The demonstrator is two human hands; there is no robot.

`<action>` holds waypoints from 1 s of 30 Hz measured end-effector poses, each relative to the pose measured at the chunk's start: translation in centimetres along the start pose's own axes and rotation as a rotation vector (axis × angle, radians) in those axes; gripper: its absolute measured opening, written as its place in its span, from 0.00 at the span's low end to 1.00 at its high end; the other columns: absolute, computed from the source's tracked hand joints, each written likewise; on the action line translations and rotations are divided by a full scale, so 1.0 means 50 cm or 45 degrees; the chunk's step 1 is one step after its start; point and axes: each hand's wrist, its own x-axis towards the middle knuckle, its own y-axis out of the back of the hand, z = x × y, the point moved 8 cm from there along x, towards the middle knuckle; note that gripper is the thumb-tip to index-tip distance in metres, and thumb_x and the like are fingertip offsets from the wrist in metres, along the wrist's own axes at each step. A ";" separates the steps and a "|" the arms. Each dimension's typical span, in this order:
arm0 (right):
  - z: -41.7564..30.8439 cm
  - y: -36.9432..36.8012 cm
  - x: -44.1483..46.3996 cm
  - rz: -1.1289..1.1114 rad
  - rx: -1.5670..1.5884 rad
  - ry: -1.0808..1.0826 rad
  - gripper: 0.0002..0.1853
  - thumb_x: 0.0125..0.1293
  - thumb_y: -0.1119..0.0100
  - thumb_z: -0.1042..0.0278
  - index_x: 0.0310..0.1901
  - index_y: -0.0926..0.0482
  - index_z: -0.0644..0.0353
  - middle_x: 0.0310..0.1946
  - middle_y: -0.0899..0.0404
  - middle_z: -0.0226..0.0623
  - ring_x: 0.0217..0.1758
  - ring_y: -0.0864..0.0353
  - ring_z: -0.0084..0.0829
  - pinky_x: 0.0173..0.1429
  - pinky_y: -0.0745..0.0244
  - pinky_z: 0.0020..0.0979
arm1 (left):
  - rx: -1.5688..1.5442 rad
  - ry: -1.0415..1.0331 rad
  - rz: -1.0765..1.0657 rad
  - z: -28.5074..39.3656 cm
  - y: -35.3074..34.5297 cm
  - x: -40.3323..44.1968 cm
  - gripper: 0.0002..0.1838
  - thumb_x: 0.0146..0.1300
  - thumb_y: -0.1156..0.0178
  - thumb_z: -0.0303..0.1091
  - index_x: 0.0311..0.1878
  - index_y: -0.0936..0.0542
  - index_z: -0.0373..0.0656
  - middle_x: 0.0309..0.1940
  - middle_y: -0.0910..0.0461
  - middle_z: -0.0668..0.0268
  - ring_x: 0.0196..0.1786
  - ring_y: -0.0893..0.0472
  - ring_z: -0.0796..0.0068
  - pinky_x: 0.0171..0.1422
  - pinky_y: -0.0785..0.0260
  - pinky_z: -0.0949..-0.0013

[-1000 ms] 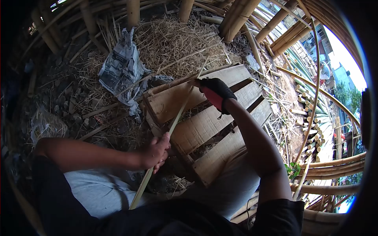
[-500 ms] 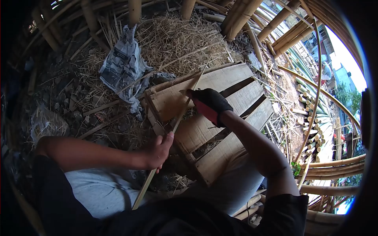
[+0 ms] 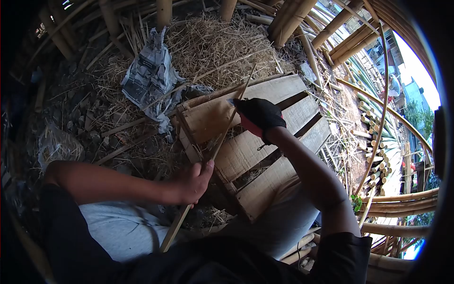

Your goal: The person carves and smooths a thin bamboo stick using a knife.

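Note:
A long thin bamboo strip point(image 3: 222, 137) runs diagonally from near my lap up across a slatted wooden crate point(image 3: 241, 154). Bare and closed, my left hand point(image 3: 193, 183) grips the strip beside the crate's lower left corner. My right hand point(image 3: 259, 118), in a black and red glove, is closed over the crate's upper slats. It holds a small blade point(image 3: 231, 101), whose tip lies against the strip; the handle is hidden in the glove.
Crumpled newspaper point(image 3: 150, 78) lies left of a heap of shavings point(image 3: 215, 47). Bamboo posts point(image 3: 291, 21) stand at the top. Cut bamboo poles point(image 3: 378, 161) are stacked at the right, and a person point(image 3: 393, 87) is in the far background.
The blade in my right hand went down along the strip, then back up a little. My left hand has shifted slightly right and stays closed on the strip.

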 end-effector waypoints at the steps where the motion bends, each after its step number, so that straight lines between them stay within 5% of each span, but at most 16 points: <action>1: 0.006 -0.002 0.007 -0.103 0.029 -0.013 0.36 0.68 0.59 0.29 0.39 0.14 0.56 0.29 0.15 0.43 0.38 0.13 0.42 0.46 0.22 0.41 | 0.011 -0.034 0.006 0.006 0.001 -0.004 0.33 0.73 0.67 0.65 0.38 0.36 0.37 0.20 0.30 0.62 0.18 0.24 0.72 0.22 0.26 0.66; 3: 0.016 0.006 0.025 -0.316 0.097 -0.042 0.36 0.68 0.60 0.29 0.41 0.14 0.56 0.37 0.15 0.46 0.45 0.14 0.44 0.52 0.24 0.41 | 0.015 -0.006 0.027 0.002 0.003 -0.002 0.33 0.73 0.67 0.65 0.39 0.36 0.38 0.20 0.30 0.62 0.18 0.24 0.72 0.23 0.25 0.66; 4: 0.013 0.017 0.025 -0.333 0.044 -0.090 0.36 0.68 0.60 0.28 0.38 0.15 0.56 0.34 0.15 0.44 0.41 0.15 0.42 0.49 0.24 0.40 | 0.018 0.012 0.034 -0.004 0.003 -0.001 0.34 0.73 0.67 0.66 0.39 0.35 0.38 0.20 0.30 0.63 0.18 0.24 0.71 0.23 0.25 0.66; 7: -0.010 -0.002 0.006 -0.036 -0.013 -0.001 0.37 0.69 0.61 0.28 0.31 0.16 0.57 0.24 0.18 0.39 0.32 0.16 0.37 0.42 0.24 0.39 | -0.025 -0.016 0.043 -0.007 0.001 -0.002 0.33 0.73 0.67 0.65 0.40 0.35 0.38 0.20 0.31 0.64 0.18 0.24 0.72 0.22 0.25 0.66; 8: 0.004 -0.012 0.008 -0.269 0.170 -0.015 0.37 0.68 0.60 0.28 0.35 0.15 0.57 0.27 0.16 0.41 0.34 0.14 0.40 0.43 0.25 0.40 | -0.033 -0.019 0.038 -0.009 0.000 -0.001 0.33 0.73 0.67 0.65 0.39 0.35 0.38 0.20 0.31 0.64 0.18 0.25 0.72 0.22 0.26 0.66; 11: 0.053 -0.010 0.051 -0.322 0.173 -0.155 0.38 0.66 0.58 0.26 0.39 0.15 0.58 0.36 0.15 0.45 0.45 0.16 0.42 0.52 0.27 0.41 | -0.051 -0.018 0.027 -0.010 0.000 -0.001 0.32 0.74 0.67 0.64 0.37 0.35 0.39 0.19 0.31 0.65 0.17 0.25 0.72 0.22 0.26 0.66; 13: 0.007 -0.032 0.021 -0.139 0.243 0.019 0.38 0.66 0.57 0.27 0.37 0.15 0.59 0.28 0.17 0.43 0.37 0.15 0.41 0.46 0.25 0.40 | -0.057 -0.021 0.013 -0.009 0.000 0.001 0.32 0.74 0.67 0.63 0.36 0.34 0.39 0.19 0.31 0.65 0.17 0.25 0.72 0.22 0.26 0.66; 17: 0.046 0.015 0.047 -0.261 0.134 -0.155 0.37 0.67 0.58 0.28 0.39 0.15 0.59 0.33 0.16 0.44 0.40 0.14 0.41 0.46 0.24 0.40 | -0.084 -0.068 -0.006 -0.004 -0.002 0.001 0.31 0.75 0.67 0.62 0.32 0.34 0.40 0.18 0.32 0.65 0.16 0.25 0.73 0.21 0.27 0.67; 18: 0.060 -0.004 0.052 -0.237 0.253 -0.180 0.39 0.69 0.62 0.26 0.34 0.16 0.59 0.19 0.23 0.41 0.26 0.20 0.37 0.41 0.28 0.39 | -0.078 -0.076 -0.012 -0.005 -0.002 0.003 0.31 0.75 0.67 0.61 0.32 0.34 0.40 0.18 0.32 0.65 0.16 0.25 0.73 0.20 0.28 0.67; 19: 0.012 0.002 0.024 -0.094 0.094 0.061 0.39 0.69 0.63 0.26 0.34 0.17 0.60 0.19 0.23 0.42 0.26 0.20 0.38 0.41 0.27 0.40 | -0.075 -0.087 -0.020 -0.005 -0.002 0.004 0.31 0.75 0.67 0.61 0.31 0.34 0.40 0.17 0.33 0.66 0.16 0.25 0.73 0.20 0.28 0.67; 21: -0.002 -0.016 0.019 0.022 0.026 0.095 0.39 0.69 0.62 0.26 0.35 0.17 0.60 0.21 0.22 0.42 0.26 0.21 0.36 0.41 0.28 0.40 | -0.079 -0.074 0.017 -0.003 -0.003 0.001 0.31 0.75 0.67 0.61 0.31 0.34 0.41 0.18 0.32 0.66 0.16 0.25 0.74 0.20 0.28 0.68; 22: 0.005 -0.018 0.020 -0.247 0.125 0.105 0.39 0.68 0.61 0.26 0.37 0.17 0.61 0.24 0.21 0.43 0.28 0.21 0.35 0.43 0.28 0.39 | -0.078 -0.066 0.039 -0.003 -0.002 -0.001 0.31 0.75 0.66 0.61 0.31 0.34 0.41 0.18 0.32 0.66 0.16 0.25 0.74 0.20 0.29 0.68; 25: 0.032 0.012 0.025 -0.253 0.254 -0.160 0.40 0.67 0.59 0.25 0.39 0.17 0.61 0.26 0.20 0.44 0.32 0.21 0.34 0.46 0.28 0.38 | -0.091 -0.041 0.006 -0.011 -0.003 0.003 0.30 0.75 0.66 0.61 0.33 0.34 0.41 0.19 0.31 0.66 0.16 0.25 0.74 0.20 0.29 0.67; 30: -0.009 0.008 0.005 -0.141 0.035 0.155 0.37 0.70 0.63 0.28 0.43 0.15 0.54 0.28 0.17 0.42 0.37 0.16 0.41 0.48 0.26 0.40 | -0.111 -0.038 0.015 -0.008 -0.003 0.000 0.31 0.74 0.66 0.63 0.34 0.34 0.41 0.18 0.32 0.66 0.16 0.26 0.74 0.19 0.28 0.67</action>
